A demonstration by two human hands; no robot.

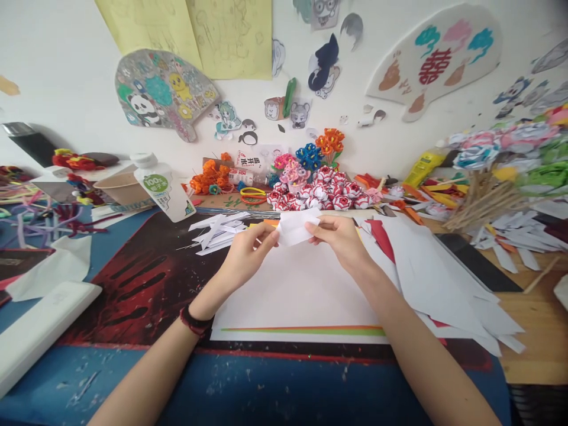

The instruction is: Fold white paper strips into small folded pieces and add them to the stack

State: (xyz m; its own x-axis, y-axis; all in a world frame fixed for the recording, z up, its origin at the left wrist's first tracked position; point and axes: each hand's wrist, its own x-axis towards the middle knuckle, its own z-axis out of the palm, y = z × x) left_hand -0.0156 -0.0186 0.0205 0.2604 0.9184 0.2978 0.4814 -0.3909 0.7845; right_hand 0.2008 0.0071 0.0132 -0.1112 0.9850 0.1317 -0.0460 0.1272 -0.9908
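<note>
Between my two hands a small piece of white paper is held up, with a crease running across it. My left hand pinches its left edge between thumb and fingers. On the opposite edge, my right hand pinches the paper the same way. Below them lies a large white sheet with an orange and green stripe near its front edge. A loose pile of cut white paper strips is just left of my left hand. More white sheets fan out to the right of my right forearm.
Red-and-white paper flowers and yellow-handled scissors lie behind my hands. A white bottle stands back left, a yellow glue bottle back right. At left is a long white box. A dark mat covers part of the table.
</note>
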